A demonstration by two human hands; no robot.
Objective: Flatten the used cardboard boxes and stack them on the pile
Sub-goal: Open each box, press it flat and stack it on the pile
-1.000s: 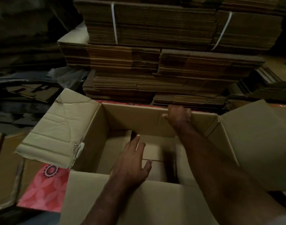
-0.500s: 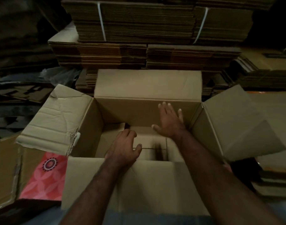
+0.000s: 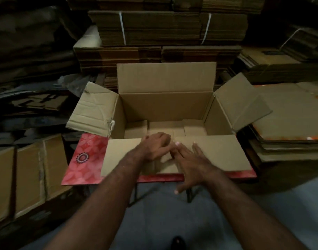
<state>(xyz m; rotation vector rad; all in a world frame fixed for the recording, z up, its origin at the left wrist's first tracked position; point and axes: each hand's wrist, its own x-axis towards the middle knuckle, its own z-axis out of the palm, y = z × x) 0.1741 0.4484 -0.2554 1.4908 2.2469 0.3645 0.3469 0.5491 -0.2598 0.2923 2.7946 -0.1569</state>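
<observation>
- Open cardboard box (image 3: 165, 105) sits dead center in front of me, all four flaps splayed out, the 12 o'clock flap standing up.
- My left hand (image 3: 155, 147) is curled over the near flap's (image 3: 217, 152) inner edge, gripping it.
- My right hand (image 3: 190, 159) lies flat on that flap, fingers spread.
- Strapped flat-cardboard pile (image 3: 163, 27) right behind at 12 o'clock, more stacks (image 3: 284, 134) at 3, bare floor (image 3: 163, 222) at 6.

Both bare forearms are reaching forward side by side, the left hand (image 3: 157, 146) lying knuckles up with its fingers curled under, the right hand (image 3: 189, 159) lying flat just beside it, fingers straight and spread.
</observation>
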